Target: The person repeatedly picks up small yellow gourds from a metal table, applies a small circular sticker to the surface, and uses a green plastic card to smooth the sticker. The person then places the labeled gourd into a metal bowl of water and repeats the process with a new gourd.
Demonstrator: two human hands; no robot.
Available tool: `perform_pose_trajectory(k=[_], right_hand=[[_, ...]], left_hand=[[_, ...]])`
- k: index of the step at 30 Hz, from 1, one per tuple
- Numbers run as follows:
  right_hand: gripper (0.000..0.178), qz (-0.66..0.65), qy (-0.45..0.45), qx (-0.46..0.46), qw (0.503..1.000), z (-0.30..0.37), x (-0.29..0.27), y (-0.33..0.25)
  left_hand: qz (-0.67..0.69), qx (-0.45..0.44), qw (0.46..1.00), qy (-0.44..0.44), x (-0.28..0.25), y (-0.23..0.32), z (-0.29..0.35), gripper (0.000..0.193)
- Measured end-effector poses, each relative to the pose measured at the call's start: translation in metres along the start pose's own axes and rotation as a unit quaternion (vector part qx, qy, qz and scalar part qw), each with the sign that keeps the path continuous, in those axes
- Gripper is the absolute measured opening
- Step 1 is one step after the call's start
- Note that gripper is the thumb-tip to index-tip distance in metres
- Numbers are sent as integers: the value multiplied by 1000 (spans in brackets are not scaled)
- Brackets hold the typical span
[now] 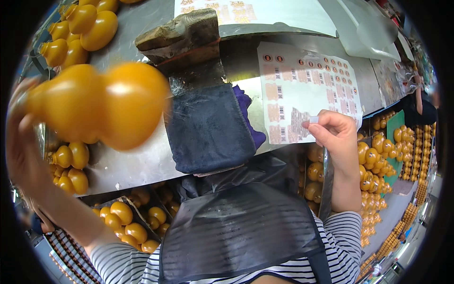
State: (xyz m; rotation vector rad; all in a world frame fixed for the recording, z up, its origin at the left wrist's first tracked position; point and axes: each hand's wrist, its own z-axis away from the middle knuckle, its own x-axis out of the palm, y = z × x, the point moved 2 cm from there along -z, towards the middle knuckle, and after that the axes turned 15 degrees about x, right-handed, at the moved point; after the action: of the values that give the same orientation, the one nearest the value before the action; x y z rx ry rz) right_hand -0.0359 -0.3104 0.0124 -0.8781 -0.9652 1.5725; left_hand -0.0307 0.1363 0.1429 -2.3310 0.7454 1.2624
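Observation:
A glossy orange-yellow gourd (118,104), smeared by motion, is held up above the left of the metal bench. My left hand (21,118) is closed around its narrow end. Between the thumb and forefinger of my right hand (335,130) is a small see-through label (299,122) with fine print and a pale tab. It hangs over the lower part of a white sheet of stickers (307,85), which carries round badges and rows of pinkish labels. A dark folded cloth (208,128) covers the support between my hands, with a purple cloth (247,113) beside it.
A worn wooden block (182,35) rises behind the dark cloth. More gourds (97,31) stand at the far left, and others fill crates (127,222) below the bench. Racks of gourds (378,161) line the right side. A second printed sheet (265,14) lies at the back.

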Motion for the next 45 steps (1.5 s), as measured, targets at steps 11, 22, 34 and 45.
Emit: perform_pose_trajectory(k=[11, 22, 34, 45], right_hand=[[14, -7, -40, 57, 998, -16, 29, -17], [5, 55, 20, 32, 998, -26, 53, -14], [29, 509, 131, -563, 638, -1, 124, -37], [50, 408, 30, -415, 813, -22, 114, -20]], left_hand=[[181, 1, 983, 29, 154, 10, -72, 26], [301, -126, 941, 94, 156, 134, 16, 84], [363, -156, 913, 103, 154, 138, 24, 89], [400, -156, 874, 228, 158, 145, 26, 38]])
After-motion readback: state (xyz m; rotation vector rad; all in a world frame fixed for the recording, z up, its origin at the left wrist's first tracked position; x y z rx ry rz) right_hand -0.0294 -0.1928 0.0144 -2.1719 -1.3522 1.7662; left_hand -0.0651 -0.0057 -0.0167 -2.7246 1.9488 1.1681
